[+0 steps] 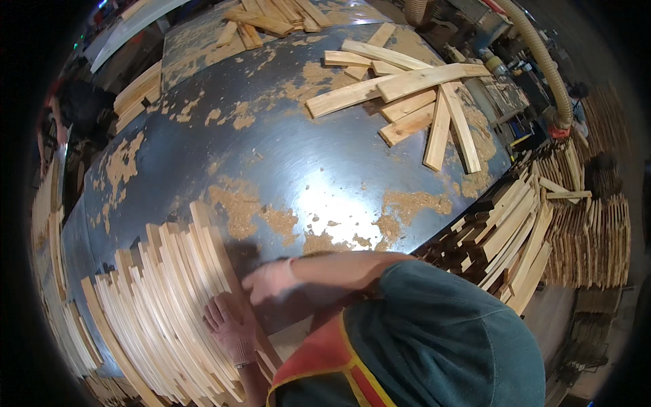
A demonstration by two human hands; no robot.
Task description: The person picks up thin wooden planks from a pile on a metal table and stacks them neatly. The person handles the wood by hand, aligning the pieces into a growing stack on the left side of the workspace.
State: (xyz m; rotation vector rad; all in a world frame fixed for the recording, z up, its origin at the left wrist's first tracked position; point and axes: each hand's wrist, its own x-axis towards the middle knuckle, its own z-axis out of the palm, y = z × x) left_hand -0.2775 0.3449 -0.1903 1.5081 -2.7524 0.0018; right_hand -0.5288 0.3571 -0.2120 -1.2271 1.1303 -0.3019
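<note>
A row of pale wooden boards (159,298) stands packed side by side on the near left of a metal table. Across the tops of the boards at the row's right end lies my left hand (229,322), in a light knitted glove, its fingers stretched out. My right hand (271,279), also gloved, is beside the outermost board (220,251) on the right. Motion blurs its fingers, so whether it grips that board cannot be made out. My right forearm reaches in from the right.
The dark metal table (271,156) carries patches of sawdust (234,207). Loose boards (407,95) lie crossed at its far right, with more at the far edge. Stacked boards (508,224) stand off the right side. A ribbed hose (546,57) hangs there. Another person (78,108) is at far left.
</note>
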